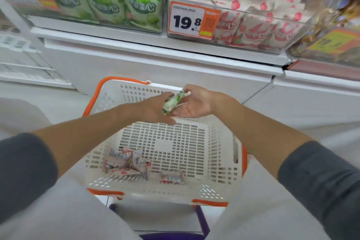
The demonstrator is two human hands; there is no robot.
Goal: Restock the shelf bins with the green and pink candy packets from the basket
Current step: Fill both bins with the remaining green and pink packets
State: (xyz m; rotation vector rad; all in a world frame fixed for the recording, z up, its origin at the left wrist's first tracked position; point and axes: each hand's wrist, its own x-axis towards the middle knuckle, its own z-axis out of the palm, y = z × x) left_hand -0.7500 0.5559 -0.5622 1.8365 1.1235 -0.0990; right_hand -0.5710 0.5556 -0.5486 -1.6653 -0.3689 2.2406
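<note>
Grey sleeves (23, 171) low in view, arms out over the white slotted plastic basket with orange handles (175, 142). My left hand (153, 109) wraps the small green-and-white candy packet (173, 101) and my right hand (194, 103) pinches its top end, likely to ready it for the clear green-packet shelf bin (116, 6) above. The pink-and-white candy packets (126, 163) wait on the basket floor.

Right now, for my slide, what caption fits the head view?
Left hand and right hand hold a green packet over the basket; pink packets lie inside.
</note>
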